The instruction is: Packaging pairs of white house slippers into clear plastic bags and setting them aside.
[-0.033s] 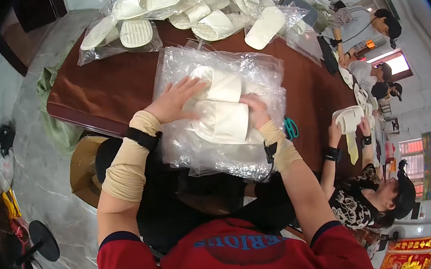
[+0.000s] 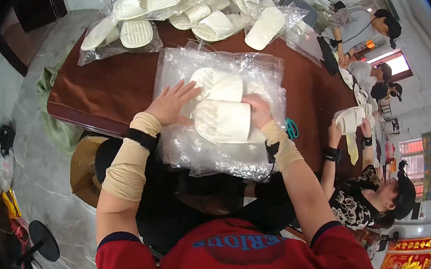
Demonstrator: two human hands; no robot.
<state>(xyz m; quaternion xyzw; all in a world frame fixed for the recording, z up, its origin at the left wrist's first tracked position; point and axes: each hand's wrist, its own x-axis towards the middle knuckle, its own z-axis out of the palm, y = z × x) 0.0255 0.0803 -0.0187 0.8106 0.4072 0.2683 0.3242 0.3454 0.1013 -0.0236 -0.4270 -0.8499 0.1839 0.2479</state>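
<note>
A pair of white slippers [image 2: 223, 120] lies side by side on a stack of clear plastic bags [image 2: 180, 152] in front of me. Quilted texture shows on their left ends. My left hand [image 2: 172, 105] is open, fingers spread, over the bags, its fingertips beside the slippers' left ends. My right hand [image 2: 259, 110] is at the slippers' right side, its fingers curled onto them between the two. Part of its grip is hidden by the slippers.
Bagged white slippers [image 2: 214, 25] are heaped at the table's far side. Teal-handled scissors [image 2: 292, 128] lie right of the bags on the brown table [image 2: 108, 83]. At the right, a co-worker [image 2: 364, 200] holds a white slipper [image 2: 350, 119]; other people sit farther back.
My left hand has drawn slightly left, its fingers coming off the slippers' left ends. My right hand stays at their right side, shifted only slightly.
</note>
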